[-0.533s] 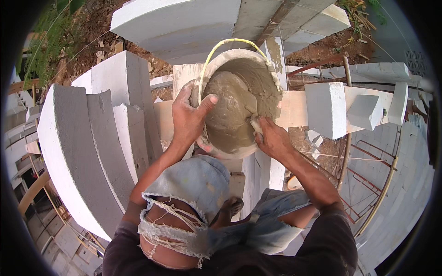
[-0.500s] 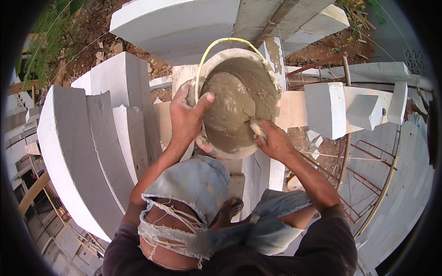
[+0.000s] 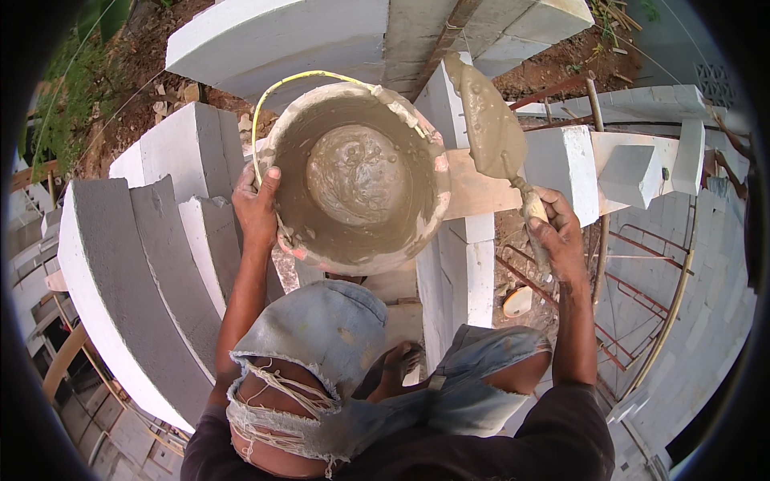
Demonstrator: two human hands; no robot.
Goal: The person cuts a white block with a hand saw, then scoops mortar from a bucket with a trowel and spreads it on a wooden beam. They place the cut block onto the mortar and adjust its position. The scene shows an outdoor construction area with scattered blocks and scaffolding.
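Note:
A mortar-crusted bucket (image 3: 439,172) stands in front of me, with wet grey mortar (image 3: 357,176) in its bottom. Its yellow handle (image 3: 277,86) arches over the far left side of the rim. My left hand (image 3: 257,204) grips the bucket's left rim, thumb up along the edge. In my right hand (image 3: 559,236) is a trowel (image 3: 489,120), held by its pale, mortar-smeared handle. The trowel's blade points away from me, to the right of the bucket, and is coated with mortar.
Curved white blocks (image 3: 132,272) stand close together on the left. A large pale block (image 3: 281,48) lies beyond the bucket. Smaller white blocks (image 3: 561,168) sit on a wooden board (image 3: 473,188) to the right. Rusty metal scaffolding (image 3: 642,264) stands lower right.
My right hand has lifted the trowel out of the bucket and moved right, with mortar on the blade. The bucket has shifted left, my left hand still on its rim.

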